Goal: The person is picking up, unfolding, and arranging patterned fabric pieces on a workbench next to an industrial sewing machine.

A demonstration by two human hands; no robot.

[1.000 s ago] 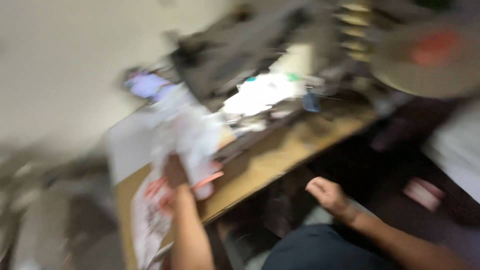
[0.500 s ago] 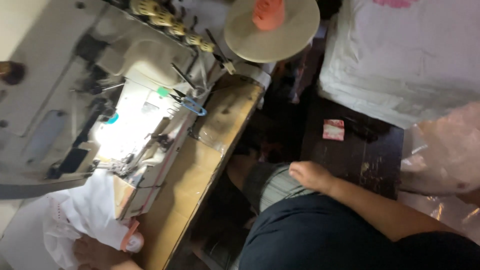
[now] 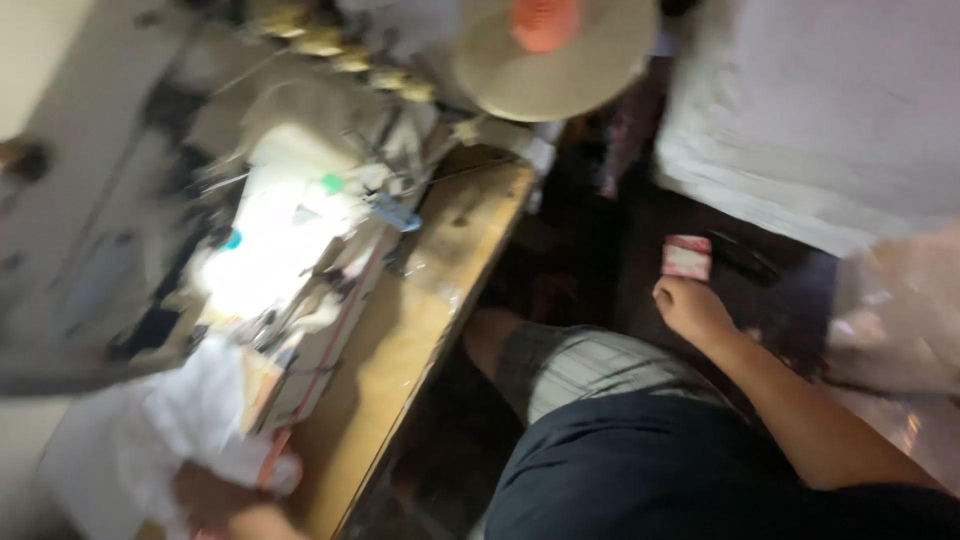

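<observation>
My left hand (image 3: 215,500) is at the bottom left, closed on a bunch of white cloth (image 3: 190,410) with an orange edge, at the near end of the sewing machine (image 3: 270,230). My right hand (image 3: 690,305) reaches out to the right over the dark floor. Its fingertips are just short of a small red and white packet (image 3: 687,257). Blur hides how the right fingers are set. My lap, in dark cloth (image 3: 650,470), fills the lower middle.
The machine stands on a wooden table (image 3: 420,330) with its lamp lit. A tan round disc (image 3: 600,60) carrying an orange cone (image 3: 545,22) is at the top. A white cloth pile (image 3: 830,110) and a clear plastic bag (image 3: 900,310) lie at the right.
The view has swung right and steadied over the machine. My right hand has moved from beside my lap out toward the red and white packet. My left hand stays on the white cloth.
</observation>
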